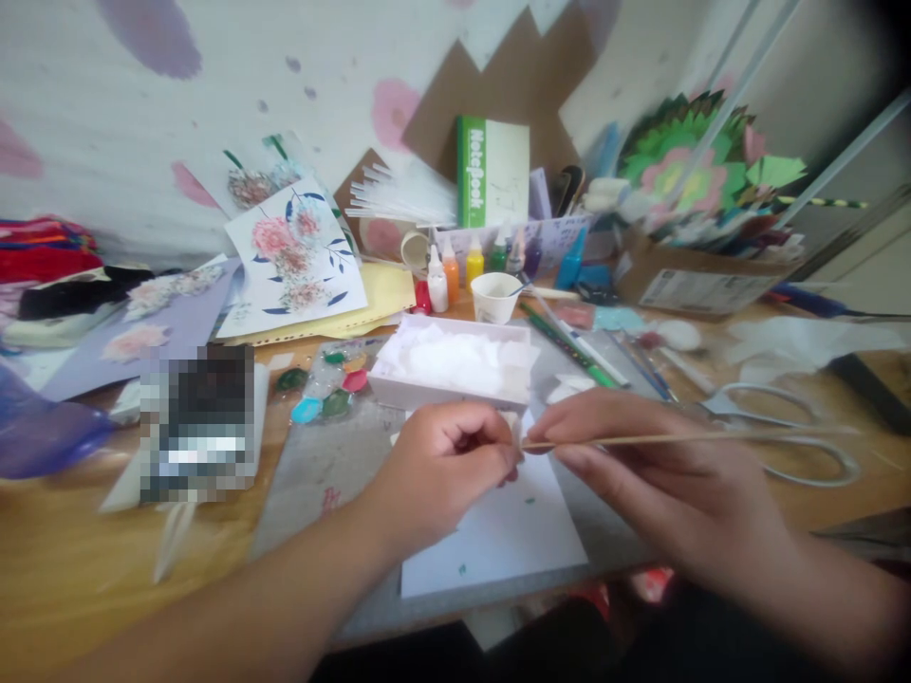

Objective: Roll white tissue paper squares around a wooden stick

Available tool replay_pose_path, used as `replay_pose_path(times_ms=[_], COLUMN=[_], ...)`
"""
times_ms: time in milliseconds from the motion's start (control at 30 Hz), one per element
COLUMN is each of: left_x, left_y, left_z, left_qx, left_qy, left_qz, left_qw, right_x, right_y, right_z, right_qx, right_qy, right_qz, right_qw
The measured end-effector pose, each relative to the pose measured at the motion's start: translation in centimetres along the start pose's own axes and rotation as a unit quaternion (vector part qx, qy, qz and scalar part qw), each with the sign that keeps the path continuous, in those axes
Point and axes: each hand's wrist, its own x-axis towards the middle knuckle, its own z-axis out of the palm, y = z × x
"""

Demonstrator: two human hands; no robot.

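My right hand (659, 465) pinches a thin wooden stick (775, 435), which lies nearly level and points left toward my other hand. With its fingers curled, my left hand (445, 465) is closed at the stick's left end. A small whitish bit shows between the two hands, but what the left fingers hold is mostly hidden. Below them lies a white sheet of paper (498, 555) with a few green specks, on a grey board (303, 493). Just beyond the hands stands a shallow white box (441, 391) filled with white tissue (455, 360).
Grey-handled scissors (772, 403) lie at right, near pencils (569, 346). Behind the box stand a paper cup (496, 302) and several paint bottles (474, 261). Paint blobs (334, 403) sit left of the box. Further left are a blurred-out device (203, 427) and flower pictures (299, 251).
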Motion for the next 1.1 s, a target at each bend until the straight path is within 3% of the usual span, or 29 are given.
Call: replay_pose_path(times_ms=[467, 600, 700, 833, 967, 1100], left_x=[0.6, 0.9, 1.4, 2.1, 2.1, 1.0], left_y=[-0.2, 0.0, 0.4, 0.7, 0.5, 0.1], left_z=[-1.0, -1.5, -2.5, -3.9, -4.0, -2.7], left_qx=[-0.073, -0.063, -0.031, 0.09, 0.187, 0.171], left_qy=[0.037, 0.085, 0.157, 0.254, 0.255, 0.273], left_qz=[-0.002, 0.019, 0.035, 0.026, 0.004, 0.114], left_qw=[0.997, 0.994, 0.986, 0.963, 0.949, 0.94], right_x=[-0.1, 0.0, -0.3, -0.6, -0.6, -0.4], right_y=[3.2, 4.4, 5.0, 5.0, 4.3, 3.4], right_z=[-1.4, -1.9, -2.2, -2.3, -1.9, -1.2], right_qx=[0.087, 0.128, 0.161, 0.194, 0.28, 0.346], right_qy=[0.08, 0.101, 0.11, 0.12, 0.126, 0.095], right_qz=[0.117, 0.142, 0.148, 0.146, 0.16, 0.177], right_qw=[0.986, 0.976, 0.97, 0.963, 0.938, 0.917])
